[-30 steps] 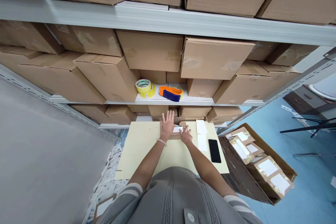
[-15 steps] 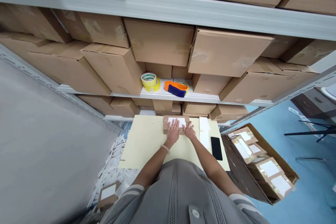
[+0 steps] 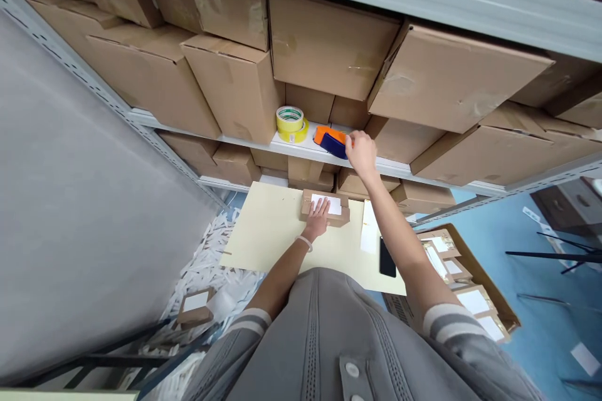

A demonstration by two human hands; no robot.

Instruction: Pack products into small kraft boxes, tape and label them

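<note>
A small cardboard box (image 3: 339, 220) with a white label (image 3: 334, 205) lies on the pale yellow board. My left hand (image 3: 318, 218) rests flat on its top, fingers stretched over the label. Up on the shelf, my right hand (image 3: 362, 151) has its fingers closed round the right end of an orange and dark blue tape dispenser (image 3: 332, 143). Part of the dispenser and its tape roll is hidden behind that hand. Just left of it, two yellow tape rolls (image 3: 290, 125) are stacked on the same shelf.
Beside the box lie a white label sheet (image 3: 369, 232) and a black phone (image 3: 387, 258) on the board (image 3: 263, 225). Cardboard boxes (image 3: 333, 44) fill the rack above. A large open carton (image 3: 475, 257) of labelled parcels stands right; paper strips (image 3: 202, 263) cover the floor left.
My right hand has left the small box and moved up to the tape dispenser on the shelf. My left hand stays on the box. The view has shifted.
</note>
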